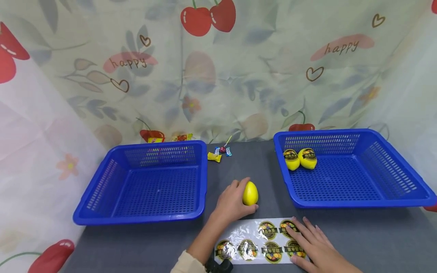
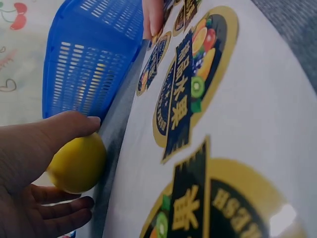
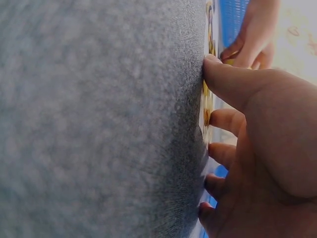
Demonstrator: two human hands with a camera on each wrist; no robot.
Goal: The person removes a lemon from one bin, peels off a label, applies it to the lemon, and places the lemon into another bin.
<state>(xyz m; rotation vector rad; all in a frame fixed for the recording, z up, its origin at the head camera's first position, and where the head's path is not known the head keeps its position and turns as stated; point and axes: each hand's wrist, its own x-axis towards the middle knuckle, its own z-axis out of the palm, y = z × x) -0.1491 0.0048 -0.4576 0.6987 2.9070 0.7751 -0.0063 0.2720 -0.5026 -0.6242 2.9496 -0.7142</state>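
Observation:
Between thumb and fingers, my left hand (image 1: 233, 201) holds a plain yellow lemon (image 1: 250, 193) on the grey table, between two blue baskets. In the left wrist view the lemon (image 2: 79, 163) shows under the thumb, with the fingers curled below it. A white sheet of round fruit stickers (image 1: 252, 223) lies in front of me. My right hand (image 1: 315, 246) rests on the sheet's right end, fingers spread, fingertips touching the stickers. The right wrist view shows that hand's thumb (image 3: 237, 79) and fingertips against the sheet's edge.
The left blue basket (image 1: 136, 220) has nothing visible inside. In the right blue basket (image 1: 362, 204), two lemons (image 1: 308, 159) bearing stickers sit at the left wall. Wrapped candies (image 1: 214, 157) and a lollipop (image 1: 223, 149) lie at the back. A patterned curtain (image 1: 225, 76) hangs behind.

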